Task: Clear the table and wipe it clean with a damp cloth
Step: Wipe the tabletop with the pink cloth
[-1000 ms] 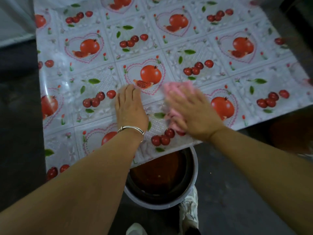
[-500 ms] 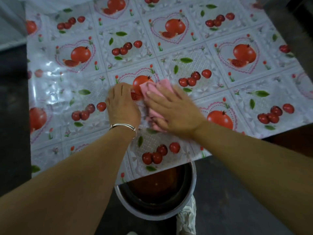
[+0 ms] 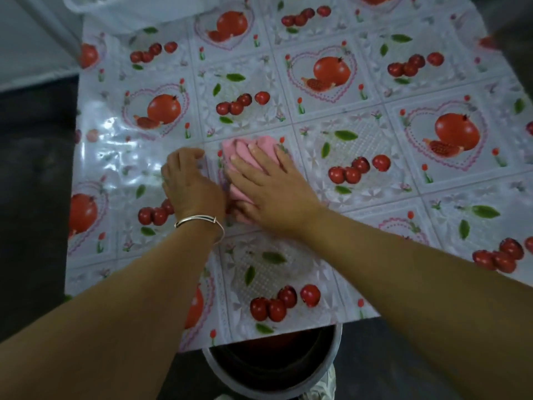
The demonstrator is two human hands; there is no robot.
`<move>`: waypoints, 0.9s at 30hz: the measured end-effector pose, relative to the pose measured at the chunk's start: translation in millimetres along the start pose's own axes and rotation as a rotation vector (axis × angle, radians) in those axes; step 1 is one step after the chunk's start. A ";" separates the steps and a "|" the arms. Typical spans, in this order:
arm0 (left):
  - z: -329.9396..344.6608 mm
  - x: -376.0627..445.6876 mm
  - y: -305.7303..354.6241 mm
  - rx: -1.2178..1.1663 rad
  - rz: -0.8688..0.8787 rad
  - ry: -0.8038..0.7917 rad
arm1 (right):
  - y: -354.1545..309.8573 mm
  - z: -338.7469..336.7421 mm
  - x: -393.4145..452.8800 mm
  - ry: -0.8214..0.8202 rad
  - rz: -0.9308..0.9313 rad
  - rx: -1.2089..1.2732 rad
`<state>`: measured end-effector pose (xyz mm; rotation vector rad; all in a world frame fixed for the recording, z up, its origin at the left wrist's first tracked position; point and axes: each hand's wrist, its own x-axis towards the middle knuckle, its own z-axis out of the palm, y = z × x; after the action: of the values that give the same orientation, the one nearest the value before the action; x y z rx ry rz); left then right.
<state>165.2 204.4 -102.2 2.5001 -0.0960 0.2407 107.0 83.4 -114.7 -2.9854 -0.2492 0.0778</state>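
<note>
The table [image 3: 360, 145] wears a shiny plastic cover printed with pomegranates and cherries. A pink cloth [image 3: 240, 153] lies crumpled near its middle. My right hand [image 3: 271, 186] presses flat on top of the cloth, fingers spread over it and pointing away from me. Just left of the cloth, my left hand [image 3: 190, 183] rests palm down on the cover, fingers slightly curled, a silver bangle on the wrist. It touches the cloth's left edge and holds nothing.
A round metal-rimmed bucket [image 3: 225, 376] with dark liquid stands on the floor under the near table edge. A white plastic basin [image 3: 95, 7] sits at the far left corner. Dark floor surrounds the table on the left and right.
My right hand has pushed the pink cloth away from me and leftward, toward the table's middle. My left hand has slid forward alongside it.
</note>
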 end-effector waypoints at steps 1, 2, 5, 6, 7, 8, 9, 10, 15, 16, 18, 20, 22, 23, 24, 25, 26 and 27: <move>-1.7 2.0 -1.2 0.001 -0.012 -0.007 | 16.7 -2.1 -2.6 0.005 -0.040 -0.060; -2.0 3.0 -1.2 0.004 -0.017 -0.019 | 33.0 -4.2 -5.9 -0.006 -0.015 -0.081; 1.8 9.7 1.6 -0.028 0.012 -0.022 | 56.4 -15.0 -1.3 0.046 0.435 -0.027; 3.3 12.4 1.7 -0.049 0.028 -0.021 | 51.2 -14.9 4.2 0.055 0.555 -0.005; 5.5 16.0 1.2 -0.078 0.037 -0.023 | 39.2 -12.9 12.4 0.046 0.617 0.014; 7.1 19.6 1.4 -0.107 0.038 -0.027 | 25.7 -9.8 21.0 0.057 0.604 0.023; 8.7 23.7 1.2 -0.132 0.041 -0.029 | 11.7 -6.7 29.3 0.081 0.519 0.012; 8.7 27.3 1.2 -0.150 0.044 -0.031 | -3.5 -3.5 37.0 0.124 0.391 0.001; 10.4 44.3 -1.3 -0.177 0.080 -0.068 | -2.1 -4.0 50.7 0.004 -0.053 0.019; 10.6 46.2 -1.2 -0.175 0.098 -0.073 | 10.0 -7.9 48.3 0.004 -0.060 -0.010; 11.4 48.7 -0.1 -0.165 0.117 -0.095 | 39.5 -12.4 37.7 -0.031 0.132 -0.028; 14.5 49.4 4.6 -0.172 0.111 -0.119 | 68.1 -19.6 22.9 0.045 0.445 -0.003; 16.2 48.2 8.8 -0.191 0.120 -0.127 | 75.0 -23.5 19.5 0.038 0.664 0.038; 19.3 47.9 11.0 -0.204 0.126 -0.129 | 68.4 -23.2 25.1 0.025 0.705 0.039; 21.6 48.1 12.9 -0.211 0.127 -0.130 | 56.0 -21.4 34.0 0.014 0.689 0.032; 24.9 48.1 15.9 -0.214 0.127 -0.128 | 42.8 -19.0 42.6 0.023 0.608 0.029; 28.4 48.2 20.1 -0.212 0.129 -0.126 | 30.9 -16.4 49.9 0.070 0.480 0.027; 30.8 48.9 23.7 -0.205 0.136 -0.127 | 21.8 -14.4 55.5 0.123 0.363 0.022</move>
<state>214.8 166.4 -103.4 2.3050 -0.3268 0.1204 166.1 69.4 -105.9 -2.9606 0.3059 -0.0632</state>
